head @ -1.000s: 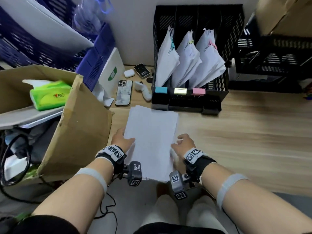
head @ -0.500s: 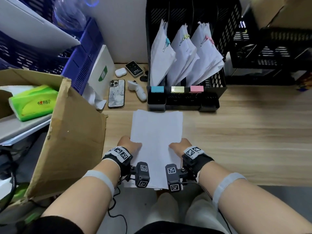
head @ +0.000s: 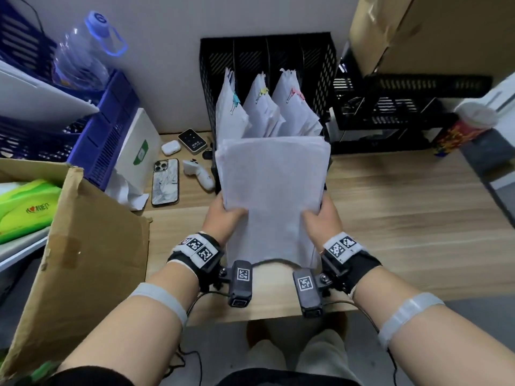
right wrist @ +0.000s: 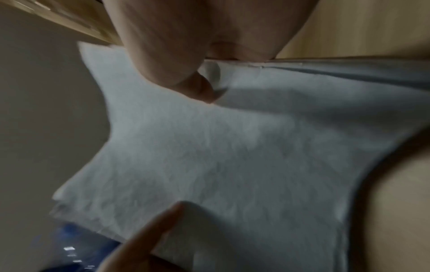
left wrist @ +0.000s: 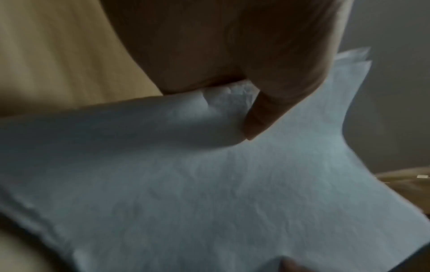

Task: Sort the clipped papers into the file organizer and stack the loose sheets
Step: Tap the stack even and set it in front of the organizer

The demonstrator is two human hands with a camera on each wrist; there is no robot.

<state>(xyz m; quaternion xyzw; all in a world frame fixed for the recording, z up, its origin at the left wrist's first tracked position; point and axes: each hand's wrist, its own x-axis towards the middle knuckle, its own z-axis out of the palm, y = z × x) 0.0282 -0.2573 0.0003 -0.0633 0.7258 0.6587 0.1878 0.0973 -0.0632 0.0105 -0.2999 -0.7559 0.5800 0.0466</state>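
Observation:
A stack of loose white sheets (head: 271, 190) stands lifted off the wooden desk (head: 404, 218), tilted up in front of me. My left hand (head: 223, 215) pinches its left edge and my right hand (head: 320, 215) pinches its right edge, thumbs on the near face. The left wrist view shows the thumb pressed on the paper (left wrist: 232, 184); the right wrist view shows the same on its side of the paper (right wrist: 232, 156). Behind stands the black mesh file organizer (head: 264, 57) with three clipped paper bundles (head: 262, 112), their clips blue, yellow and pink. The stack hides the organizer's lower front.
An open cardboard box (head: 83, 246) stands at the left desk edge. A phone (head: 165, 181), an earbud case (head: 169, 148), a small black device (head: 192, 140) and a white controller (head: 199, 174) lie left of the organizer. Blue crates (head: 106, 129) are far left, black trays (head: 390, 112) right.
The sheet stack lay flat on the desk under both hands; now both hands have lifted it and tipped it upright, covering the organizer's front.

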